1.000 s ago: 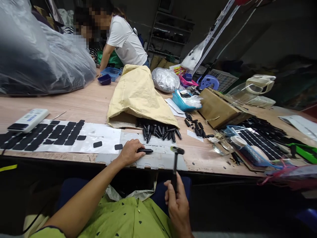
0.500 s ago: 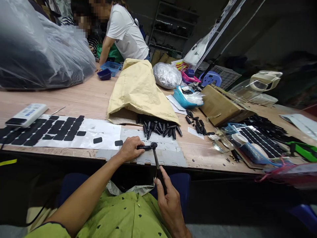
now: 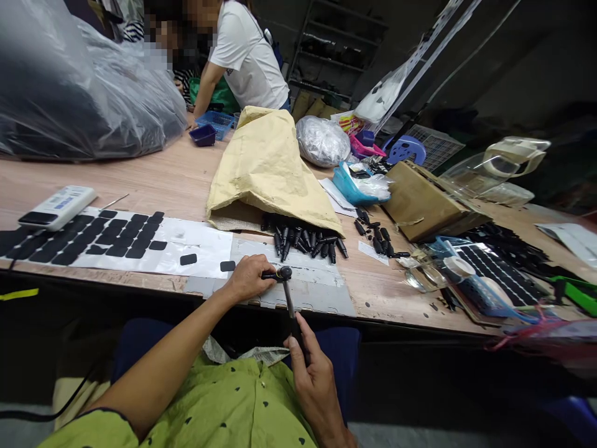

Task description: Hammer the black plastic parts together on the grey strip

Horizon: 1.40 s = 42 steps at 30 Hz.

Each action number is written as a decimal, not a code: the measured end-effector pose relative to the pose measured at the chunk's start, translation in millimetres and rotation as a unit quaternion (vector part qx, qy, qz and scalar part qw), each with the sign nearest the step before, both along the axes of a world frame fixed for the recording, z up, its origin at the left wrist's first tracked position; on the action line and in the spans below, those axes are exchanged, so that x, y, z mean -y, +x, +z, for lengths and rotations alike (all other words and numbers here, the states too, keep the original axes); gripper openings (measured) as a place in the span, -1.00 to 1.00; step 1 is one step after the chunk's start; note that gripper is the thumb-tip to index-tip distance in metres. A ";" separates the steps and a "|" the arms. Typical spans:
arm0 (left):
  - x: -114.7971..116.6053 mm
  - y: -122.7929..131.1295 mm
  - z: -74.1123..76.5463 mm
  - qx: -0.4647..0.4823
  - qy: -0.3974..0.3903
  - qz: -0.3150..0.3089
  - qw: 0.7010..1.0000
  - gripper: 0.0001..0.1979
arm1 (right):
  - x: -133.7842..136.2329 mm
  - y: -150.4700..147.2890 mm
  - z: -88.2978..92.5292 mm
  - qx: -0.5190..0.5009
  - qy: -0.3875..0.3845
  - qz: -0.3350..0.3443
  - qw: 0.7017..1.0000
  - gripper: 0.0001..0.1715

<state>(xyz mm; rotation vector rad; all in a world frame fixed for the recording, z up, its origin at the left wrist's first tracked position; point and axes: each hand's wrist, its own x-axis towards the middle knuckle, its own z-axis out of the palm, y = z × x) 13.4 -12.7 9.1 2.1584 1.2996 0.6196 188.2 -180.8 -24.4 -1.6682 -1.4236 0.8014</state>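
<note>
My left hand (image 3: 248, 277) rests at the front edge of the table, fingers closed round a small black cylindrical part (image 3: 268, 275). The part points to the right and meets the head of a ratchet wrench (image 3: 290, 300). My right hand (image 3: 313, 376) is wrapped round the wrench's black handle, below the table edge. Under the wrench head lies a grey board (image 3: 317, 292). Just beyond it, several black tubular parts (image 3: 305, 241) spill from the mouth of a yellowish sack (image 3: 275, 168). How the part sits in the head is too small to tell.
White backing sheets with black stickers (image 3: 135, 239) lie to the left, under a white device (image 3: 58, 207). A cardboard box (image 3: 429, 202), a teal basin (image 3: 357, 186) and a blue tray (image 3: 494, 292) stand right. Across the table, a person in a white shirt (image 3: 254, 59) leans over.
The wrench handle has swung slightly to the left with my right hand. Less of the black part shows between my left fingers and the wrench head. The whole view has shifted a little.
</note>
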 end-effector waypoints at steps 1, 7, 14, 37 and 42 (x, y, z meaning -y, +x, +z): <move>0.3 0.2 -0.1 0.000 0.000 0.000 1.000 -0.88 | -0.2 0.9 -1.4 -0.011 -0.007 -0.009 1.000 -0.37; 2.5 2.5 -1.3 -0.016 0.013 0.015 1.000 -0.83 | -9.6 15.4 -6.8 -0.031 0.018 -0.162 0.986 -0.29; -0.4 1.8 -3.6 -0.040 0.018 -0.017 0.999 -0.80 | -23.5 24.9 -11.8 -0.154 -0.030 -0.238 0.958 -0.07; 24.8 -19.4 6.1 -0.018 0.025 -0.183 0.983 -0.78 | -34.6 15.1 -35.1 -0.218 0.030 -0.174 0.960 -0.03; 50.5 -30.4 6.5 -0.045 -0.004 -0.183 0.982 -0.85 | -34.5 15.4 -37.2 -0.209 0.034 -0.175 0.962 -0.05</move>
